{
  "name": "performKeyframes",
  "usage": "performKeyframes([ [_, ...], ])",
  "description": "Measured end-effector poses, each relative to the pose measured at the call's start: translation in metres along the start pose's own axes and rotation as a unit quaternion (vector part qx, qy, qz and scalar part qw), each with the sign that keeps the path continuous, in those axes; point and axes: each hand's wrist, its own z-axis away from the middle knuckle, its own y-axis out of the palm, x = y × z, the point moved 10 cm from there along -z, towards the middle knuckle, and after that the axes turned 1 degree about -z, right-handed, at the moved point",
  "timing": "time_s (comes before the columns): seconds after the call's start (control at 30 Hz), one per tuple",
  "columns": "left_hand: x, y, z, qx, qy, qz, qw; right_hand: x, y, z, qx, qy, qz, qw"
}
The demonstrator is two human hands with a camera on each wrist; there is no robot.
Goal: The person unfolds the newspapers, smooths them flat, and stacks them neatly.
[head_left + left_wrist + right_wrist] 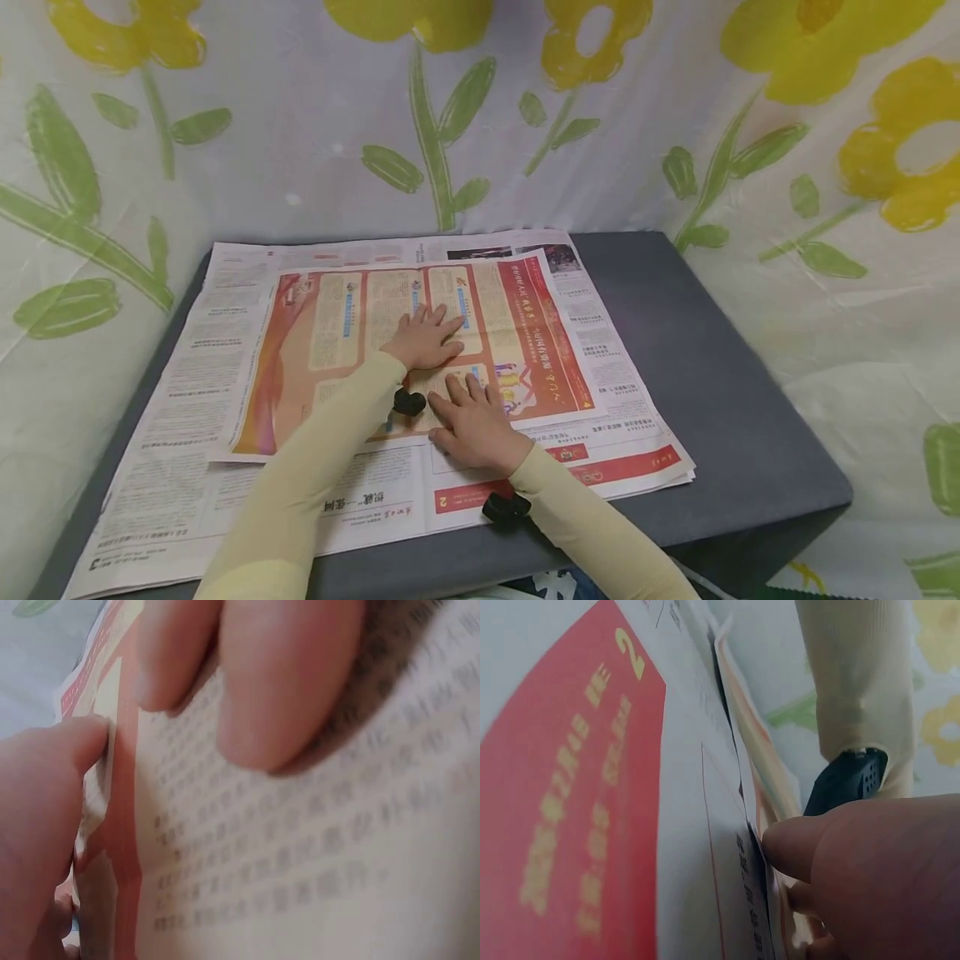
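A colourful orange and red newspaper sheet (337, 325) lies on a larger stack of white newspaper pages (180, 400). My left hand (425, 337) rests on the middle of the orange sheet with its fingers spread. In the left wrist view, fingertips (277, 712) touch the printed text. Nearer the front, my right hand (480, 427) lies flat over the sheet's lower edge, fingers extended. The right wrist view shows the thumb (791, 844) at that edge, beside the white page with a red block (622, 772). Neither hand grips anything.
The newspapers lie on a dark grey table (720, 433), whose front edge is close to the arms. A white curtain with yellow flowers (300, 142) stands behind and at both sides. Each wrist carries a small black camera (507, 507).
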Motion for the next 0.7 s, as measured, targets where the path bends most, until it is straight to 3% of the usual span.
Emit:
performKeyframes([
  [0.2,0.007,-0.002,0.004,0.000,-0.007,0.010,0.9999,-0.004,0.000,0.004,0.007,0.006,0.013,0.9999],
  [0.33,0.021,-0.001,0.014,-0.001,-0.019,0.026,0.9995,-0.010,-0.001,0.011,0.006,0.009,0.019,0.9998],
  [0.53,0.039,-0.003,0.037,-0.023,-0.018,0.041,0.9987,-0.031,-0.008,0.023,0.005,0.010,0.001,0.9999],
  [0.7,0.048,-0.001,0.057,-0.035,-0.014,0.040,0.9985,-0.057,-0.017,0.024,0.019,0.037,-0.010,0.9991],
])
